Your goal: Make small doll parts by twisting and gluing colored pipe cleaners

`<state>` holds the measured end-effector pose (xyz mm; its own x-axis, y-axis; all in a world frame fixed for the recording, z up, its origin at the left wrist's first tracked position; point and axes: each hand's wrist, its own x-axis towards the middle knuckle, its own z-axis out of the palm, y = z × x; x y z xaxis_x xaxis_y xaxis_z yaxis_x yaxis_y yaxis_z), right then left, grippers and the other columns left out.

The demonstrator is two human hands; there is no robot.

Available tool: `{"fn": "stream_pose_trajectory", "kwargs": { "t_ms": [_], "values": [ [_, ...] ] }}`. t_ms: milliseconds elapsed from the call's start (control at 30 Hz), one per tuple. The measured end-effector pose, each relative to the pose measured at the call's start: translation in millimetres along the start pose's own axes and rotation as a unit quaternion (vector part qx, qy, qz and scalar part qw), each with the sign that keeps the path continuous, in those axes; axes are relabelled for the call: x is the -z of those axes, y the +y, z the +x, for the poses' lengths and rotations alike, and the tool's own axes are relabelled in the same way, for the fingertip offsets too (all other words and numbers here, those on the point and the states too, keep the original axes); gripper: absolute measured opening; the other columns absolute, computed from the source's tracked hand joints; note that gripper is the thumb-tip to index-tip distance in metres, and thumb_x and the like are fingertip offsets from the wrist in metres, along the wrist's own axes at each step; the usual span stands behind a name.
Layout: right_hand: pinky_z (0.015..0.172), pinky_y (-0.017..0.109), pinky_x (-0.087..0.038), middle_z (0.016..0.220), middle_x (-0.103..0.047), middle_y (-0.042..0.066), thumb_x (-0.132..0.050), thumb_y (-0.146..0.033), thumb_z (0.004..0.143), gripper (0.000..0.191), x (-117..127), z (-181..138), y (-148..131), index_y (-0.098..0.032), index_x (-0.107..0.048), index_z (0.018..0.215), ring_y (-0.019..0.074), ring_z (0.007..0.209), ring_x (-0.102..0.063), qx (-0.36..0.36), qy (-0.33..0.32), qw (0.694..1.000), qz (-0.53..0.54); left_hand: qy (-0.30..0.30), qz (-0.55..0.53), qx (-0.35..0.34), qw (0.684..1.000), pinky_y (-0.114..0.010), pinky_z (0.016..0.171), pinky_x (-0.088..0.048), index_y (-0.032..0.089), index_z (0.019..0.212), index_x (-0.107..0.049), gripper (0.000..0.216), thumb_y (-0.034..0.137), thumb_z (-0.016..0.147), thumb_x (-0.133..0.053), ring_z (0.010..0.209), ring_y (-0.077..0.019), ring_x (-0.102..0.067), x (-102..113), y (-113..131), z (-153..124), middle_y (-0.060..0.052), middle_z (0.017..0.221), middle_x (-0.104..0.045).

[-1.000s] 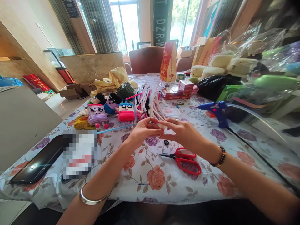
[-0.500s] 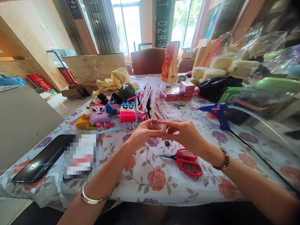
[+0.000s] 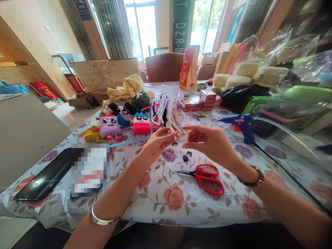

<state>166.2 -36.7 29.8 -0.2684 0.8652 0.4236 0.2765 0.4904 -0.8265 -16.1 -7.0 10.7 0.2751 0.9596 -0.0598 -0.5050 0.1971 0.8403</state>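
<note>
My left hand (image 3: pixel 158 144) pinches a short cream-coloured fuzzy piece (image 3: pixel 174 133) between thumb and fingers. A small gap away, my right hand (image 3: pixel 209 139) grips another short cream piece (image 3: pixel 187 135) upright between thumb and forefinger. Whether these are cut lengths of the fuzzy stems behind, I cannot tell. Under my hands lie several tiny black bits (image 3: pixel 185 158). Scissors (image 3: pixel 196 173) with red handles rest nearer to me, their blades pointing left. Beyond my hands is a bundle of white, pink and black fuzzy stems (image 3: pixel 166 112).
Several yarn-like dolls (image 3: pixel 110 128) sit at the left back. A blue glue gun (image 3: pixel 242 124) stands at the right, its cord running to the front right. Two phone-like slabs lie left, one a black phone (image 3: pixel 44 178). Small red-and-white boxes (image 3: pixel 198 102) are stacked behind.
My hands, which were together at the fingertips, have moved apart, each with a cream piece. More black bits now show on the cloth below them.
</note>
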Motion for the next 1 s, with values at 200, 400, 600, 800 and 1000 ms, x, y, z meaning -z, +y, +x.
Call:
{"fn": "stream_pose_trajectory", "kwargs": {
  "t_ms": [200,400,600,800,1000],
  "values": [
    [0.053,0.022,-0.046,0.063,-0.062,-0.003,-0.072,-0.03,0.066,0.033,35,3,-1,-0.017,-0.068,0.096,0.0092,0.055,-0.056,-0.075,-0.251,0.957,-0.128,0.117,-0.071,-0.077,0.988,-0.016,0.069,-0.054,0.01,0.076,-0.059,0.012,-0.002,0.074,-0.06,0.069,-0.0091,-0.068,5,11,8,-0.002,0.07,-0.069],
    [0.046,0.018,-0.036,0.062,-0.062,-0.004,-0.061,-0.009,0.064,0.027,41,-12,0,-0.021,-0.068,0.088,0.0088,0.052,-0.054,-0.076,-0.441,0.866,-0.224,0.14,-0.076,-0.099,0.982,-0.015,0.071,-0.053,0.009,0.073,-0.065,0.011,0.0,0.076,-0.06,0.065,-0.0059,-0.065,7,16,7,-0.001,0.071,-0.068],
    [0.048,0.019,-0.037,0.063,-0.061,-0.003,-0.056,-0.002,0.06,0.031,33,-16,-7,-0.021,-0.065,0.082,0.0108,0.055,-0.054,-0.074,-0.424,0.848,-0.31,0.16,-0.077,-0.096,0.979,-0.017,0.075,-0.053,0.01,0.072,-0.067,0.013,0.001,0.077,-0.06,0.07,-0.0067,-0.065,8,15,9,-0.002,0.072,-0.068],
    [0.049,0.02,-0.039,0.065,-0.062,-0.001,-0.057,-0.004,0.064,0.032,36,-19,-6,-0.023,-0.067,0.087,0.0123,0.059,-0.057,-0.05,-0.381,0.861,-0.333,0.142,-0.067,-0.08,0.984,-0.017,0.077,-0.052,0.013,0.089,-0.07,0.021,0.0,0.075,-0.061,0.069,-0.0061,-0.064,8,14,8,0.001,0.071,-0.068],
    [0.052,0.024,-0.044,0.07,-0.066,0.001,-0.06,-0.017,0.072,0.022,54,-17,-4,-0.025,-0.068,0.091,0.0145,0.06,-0.06,-0.045,-0.336,0.881,-0.33,0.125,-0.058,-0.063,0.989,-0.018,0.077,-0.052,0.011,0.081,-0.068,0.015,0.0,0.075,-0.06,0.067,-0.0066,-0.064,8,12,7,0.0,0.071,-0.067]
  ]
}}
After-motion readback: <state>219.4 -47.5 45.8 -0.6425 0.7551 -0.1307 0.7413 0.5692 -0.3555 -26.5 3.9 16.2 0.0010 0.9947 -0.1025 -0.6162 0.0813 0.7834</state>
